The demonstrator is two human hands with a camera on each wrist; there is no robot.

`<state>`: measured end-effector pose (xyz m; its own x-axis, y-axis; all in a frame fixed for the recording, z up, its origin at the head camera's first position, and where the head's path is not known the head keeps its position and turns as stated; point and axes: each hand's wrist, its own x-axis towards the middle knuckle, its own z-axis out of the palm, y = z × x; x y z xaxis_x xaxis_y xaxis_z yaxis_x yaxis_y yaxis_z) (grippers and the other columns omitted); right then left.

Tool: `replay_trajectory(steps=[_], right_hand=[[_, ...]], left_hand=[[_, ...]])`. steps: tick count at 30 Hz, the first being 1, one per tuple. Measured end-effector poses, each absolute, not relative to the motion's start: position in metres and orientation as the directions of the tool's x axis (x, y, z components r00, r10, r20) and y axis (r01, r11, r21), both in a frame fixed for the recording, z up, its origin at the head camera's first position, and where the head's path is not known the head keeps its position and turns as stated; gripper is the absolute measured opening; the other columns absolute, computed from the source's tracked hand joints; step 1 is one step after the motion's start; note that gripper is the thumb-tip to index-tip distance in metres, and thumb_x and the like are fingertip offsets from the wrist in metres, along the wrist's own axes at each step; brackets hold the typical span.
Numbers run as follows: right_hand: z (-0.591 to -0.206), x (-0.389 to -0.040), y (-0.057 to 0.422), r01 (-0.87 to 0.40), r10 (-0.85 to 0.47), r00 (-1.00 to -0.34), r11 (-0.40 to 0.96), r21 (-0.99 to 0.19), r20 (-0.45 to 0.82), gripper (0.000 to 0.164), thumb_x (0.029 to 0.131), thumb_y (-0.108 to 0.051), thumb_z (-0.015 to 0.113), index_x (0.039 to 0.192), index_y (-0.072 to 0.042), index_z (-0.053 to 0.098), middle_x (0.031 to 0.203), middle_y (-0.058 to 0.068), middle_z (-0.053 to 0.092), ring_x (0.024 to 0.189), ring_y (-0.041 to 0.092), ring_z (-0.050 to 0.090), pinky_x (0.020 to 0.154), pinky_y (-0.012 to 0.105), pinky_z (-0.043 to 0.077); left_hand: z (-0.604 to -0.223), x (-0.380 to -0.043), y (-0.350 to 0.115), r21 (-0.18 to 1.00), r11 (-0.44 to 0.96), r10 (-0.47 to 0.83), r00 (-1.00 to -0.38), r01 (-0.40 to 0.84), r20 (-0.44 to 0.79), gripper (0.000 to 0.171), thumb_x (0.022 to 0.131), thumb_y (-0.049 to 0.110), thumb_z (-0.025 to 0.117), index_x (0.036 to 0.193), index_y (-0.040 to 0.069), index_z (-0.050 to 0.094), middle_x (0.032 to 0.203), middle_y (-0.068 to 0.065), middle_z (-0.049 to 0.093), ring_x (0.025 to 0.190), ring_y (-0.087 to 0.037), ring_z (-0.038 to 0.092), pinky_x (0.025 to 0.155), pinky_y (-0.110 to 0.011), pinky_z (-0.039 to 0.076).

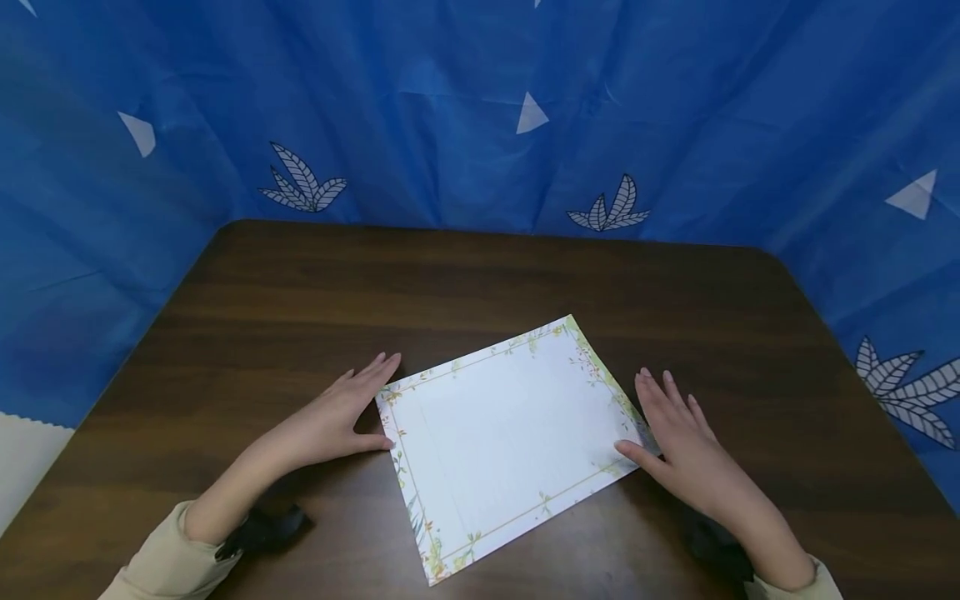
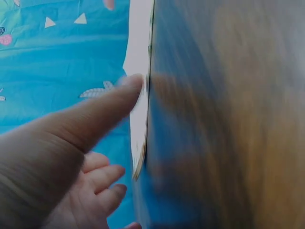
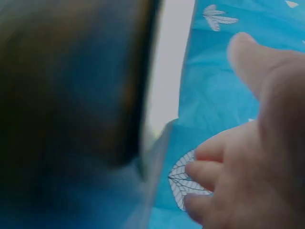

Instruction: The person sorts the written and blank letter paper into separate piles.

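A white paper sheet with a floral border [image 1: 510, 442] lies at a slant on the brown table, its near right corner slightly raised. In the left wrist view its edge [image 2: 139, 119] looks layered, like a thin stack. My left hand [image 1: 341, 417] is at the left side, fingers extended by the far left corner and thumb [image 2: 105, 112] right at the edge. On the other side, my right hand [image 1: 686, 446] spreads its fingers beside the right edge. Its thumb [image 3: 250, 57] stands off from the sheet [image 3: 169, 62] in the right wrist view.
The brown wooden table [image 1: 465, 283] has rounded far corners. A blue curtain [image 1: 450, 108] with white triangles and leaf prints hangs behind it and along both sides. Dark straps [image 1: 266, 531] sit at the wrists, next to beige sleeves [image 1: 172, 558].
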<state>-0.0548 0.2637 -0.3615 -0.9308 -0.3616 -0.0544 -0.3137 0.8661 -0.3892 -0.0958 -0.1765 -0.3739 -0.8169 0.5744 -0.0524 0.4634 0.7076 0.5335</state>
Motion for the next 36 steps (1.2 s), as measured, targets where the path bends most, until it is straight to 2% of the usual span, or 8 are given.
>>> replay_trajectory(steps=[4,12,21,29,36], right_hand=[[-0.369,-0.054,0.263,-0.278,-0.337,-0.932,0.899,-0.338,-0.13,0.095,0.088,-0.057,0.052,0.148,0.002,0.01,0.152,0.021,0.006,0.137,0.038,-0.006,0.103,0.062,-0.002],[-0.373,-0.052,0.264,-0.24,-0.302,-0.935,0.924,-0.297,-0.184,0.1,0.085,-0.065,0.049,0.145,0.008,0.017,0.15,0.027,0.01,0.137,0.041,-0.002,0.102,0.063,-0.001],[-0.372,-0.051,0.264,-0.242,-0.296,-0.936,0.933,-0.266,-0.188,0.097,0.087,-0.063,0.049,0.144,0.009,0.018,0.149,0.028,0.01,0.135,0.044,0.006,0.101,0.065,0.004],[-0.373,-0.051,0.264,-0.25,-0.3,-0.937,0.935,-0.252,-0.181,0.096,0.087,-0.062,0.049,0.144,0.009,0.019,0.149,0.028,0.011,0.135,0.045,0.007,0.101,0.065,0.003],[-0.375,-0.053,0.263,-0.256,-0.306,-0.935,0.932,-0.257,-0.178,0.095,0.087,-0.062,0.048,0.145,0.007,0.017,0.15,0.027,0.009,0.135,0.044,0.006,0.101,0.065,0.002]], left_hand=[[-0.376,-0.093,-0.176,0.535,0.706,0.58,-0.812,0.464,-0.061,0.099,0.078,0.035,0.077,0.149,0.002,0.016,0.151,-0.015,0.019,0.138,-0.029,0.012,0.105,-0.057,0.012],[-0.376,-0.091,-0.176,0.538,0.693,0.6,-0.798,0.48,-0.06,0.092,0.08,0.03,0.075,0.149,0.004,0.019,0.15,-0.015,0.024,0.138,-0.028,0.015,0.105,-0.058,0.013],[-0.375,-0.092,-0.173,0.536,0.67,0.631,-0.775,0.514,-0.045,0.087,0.081,0.027,0.075,0.148,0.006,0.023,0.15,-0.013,0.025,0.137,-0.026,0.018,0.105,-0.058,0.013],[-0.371,-0.09,-0.171,0.489,0.681,0.643,-0.765,0.545,-0.044,0.081,0.082,0.026,0.074,0.146,0.004,0.03,0.15,-0.014,0.024,0.137,-0.028,0.018,0.103,-0.058,0.018],[-0.37,-0.087,-0.168,0.44,0.704,0.632,-0.774,0.557,-0.034,0.082,0.08,0.025,0.075,0.146,0.004,0.03,0.149,-0.014,0.025,0.137,-0.028,0.02,0.104,-0.057,0.019]])
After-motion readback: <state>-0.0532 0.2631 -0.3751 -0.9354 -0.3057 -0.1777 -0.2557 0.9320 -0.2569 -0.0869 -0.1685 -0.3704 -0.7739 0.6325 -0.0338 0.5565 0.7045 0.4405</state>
